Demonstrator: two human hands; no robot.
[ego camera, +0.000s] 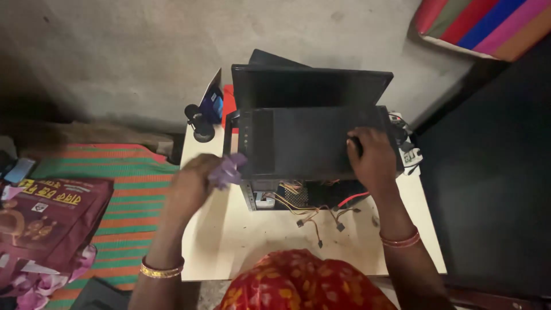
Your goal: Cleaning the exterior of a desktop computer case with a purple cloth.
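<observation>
Head view, looking straight down. A black computer case (313,143) lies on its side on a small pale desk (241,235), pushed toward the wall, with a dark flat panel (310,86) leaning just behind it. The near side of the case is open; coloured wires (310,212) spill out onto the desk.

Left hand (192,183): closed around a crumpled purple cloth (227,170), held at the case's left front corner, touching or nearly touching it; blur hides which.

Right hand (373,158): spread flat on the top panel near its right edge, pressing down, grasping nothing.

Judgement: this looks like wiping the case. To do it well, keep the right hand braced so the case does not slide, work the cloth along the flat panel in steady passes, and keep it clear of the loose wires and open interior.

A small dark webcam-like gadget (199,121) stands at the desk's far left corner. Striped mat (138,189) and a maroon bag (51,224) lie to the left.
</observation>
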